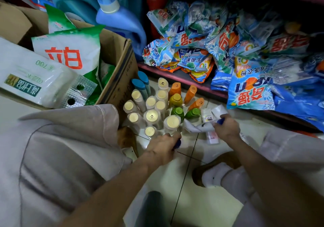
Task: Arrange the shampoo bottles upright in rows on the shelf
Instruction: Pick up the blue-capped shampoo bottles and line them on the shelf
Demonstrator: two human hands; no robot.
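- Bottles, shampoo, standing cluster (154,107): stood upright on the tiled floor (192,183), just in front of the shelf edge (184,79), packed in rough rows; none yet on the shelf. Cream caps on the side toward the cardboard box (121,72), orange and green caps on the far side from it, two blue caps at the back by the box corner.
- Bottle, white, blue-capped, lying (201,126): lay on its side at the near edge of the cluster, beside the green caps; long axis crosswise, roughly parallel to the shelf edge, cap end pointing away from the box.
- Right hand (227,127): curled round the cap end of the lying bottle, gripping it; plainly the nearer hand to it.
- Left hand (163,146): at the near edge of the cluster, just below the front cream caps, fingers curled about a small blue object (177,143); what that object was could not be told.
- Small white bottles (208,117): beside the green caps, near the right hand; one more lay flat on the floor under that hand.
- Judgement: the lying bottle needed tipping up about its base end, cap lifted by the right hand, before joining a row.
- Shelf contents: detergent bags (245,60) heaped across it.
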